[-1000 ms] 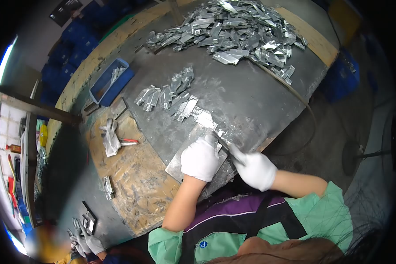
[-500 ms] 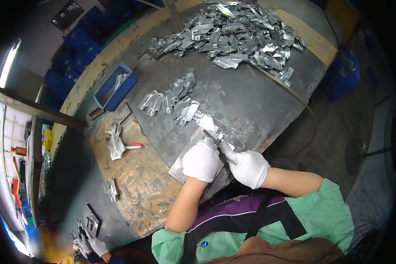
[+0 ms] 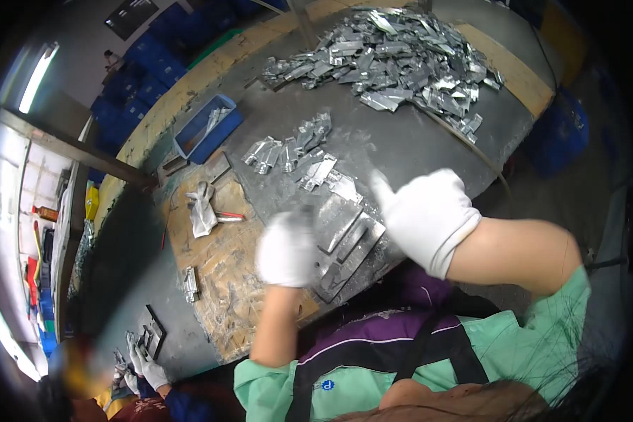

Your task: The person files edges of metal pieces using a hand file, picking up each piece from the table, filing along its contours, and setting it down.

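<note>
Just beyond one metal fixture (image 3: 341, 220), one bright part (image 3: 344, 187) is lying with long axis slanting near-right, leftward of the closer right hand (image 3: 429, 216), which is pointing one finger, others curled, while the left hand (image 3: 287, 247) is appearing blurred, and I am failing to tell its opening or whether these two are holding anything.

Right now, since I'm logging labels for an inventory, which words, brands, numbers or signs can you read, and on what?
No text reads with certainty.
Blue badge on the green clothing: perhaps "P", too small to be sure.
Co-worker's red clothing: pale marks, too small to read.
Brown bottle at left: too blurred to read.
Piled metal pieces: no readable marking.
</note>
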A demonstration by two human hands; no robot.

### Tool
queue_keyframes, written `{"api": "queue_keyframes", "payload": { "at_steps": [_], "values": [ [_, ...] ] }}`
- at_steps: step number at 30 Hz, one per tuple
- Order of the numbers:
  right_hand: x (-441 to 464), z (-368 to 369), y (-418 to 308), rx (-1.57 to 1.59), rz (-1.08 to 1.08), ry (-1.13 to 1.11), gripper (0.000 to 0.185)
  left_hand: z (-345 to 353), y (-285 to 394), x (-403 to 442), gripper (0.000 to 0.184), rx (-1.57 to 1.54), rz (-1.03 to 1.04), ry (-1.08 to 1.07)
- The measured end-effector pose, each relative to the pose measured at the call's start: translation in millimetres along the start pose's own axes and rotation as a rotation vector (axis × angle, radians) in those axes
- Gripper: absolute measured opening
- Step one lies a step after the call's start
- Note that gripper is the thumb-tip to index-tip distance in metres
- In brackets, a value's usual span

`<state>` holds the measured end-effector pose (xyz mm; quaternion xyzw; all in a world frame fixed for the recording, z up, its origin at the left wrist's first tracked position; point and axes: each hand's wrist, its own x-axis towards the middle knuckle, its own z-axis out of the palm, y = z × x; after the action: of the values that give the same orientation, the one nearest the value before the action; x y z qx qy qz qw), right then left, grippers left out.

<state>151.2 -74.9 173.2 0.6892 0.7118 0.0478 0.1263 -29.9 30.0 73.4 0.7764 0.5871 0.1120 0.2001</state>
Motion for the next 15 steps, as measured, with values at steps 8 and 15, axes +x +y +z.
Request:
{"api": "queue_keyframes", "payload": {
  "at_steps": [8,15],
  "values": [
    [0.3,-61.0,-44.0,0.270,0.015,-0.041,0.036,-84.4,-258.9,29.0,0.044,0.488,-0.437,0.363],
    [3.0,-57.9,-76.8,0.176,-0.093,0.076,0.040,-71.5,-209.1,55.9,0.035,0.690,-0.399,0.663]
  ]
}}
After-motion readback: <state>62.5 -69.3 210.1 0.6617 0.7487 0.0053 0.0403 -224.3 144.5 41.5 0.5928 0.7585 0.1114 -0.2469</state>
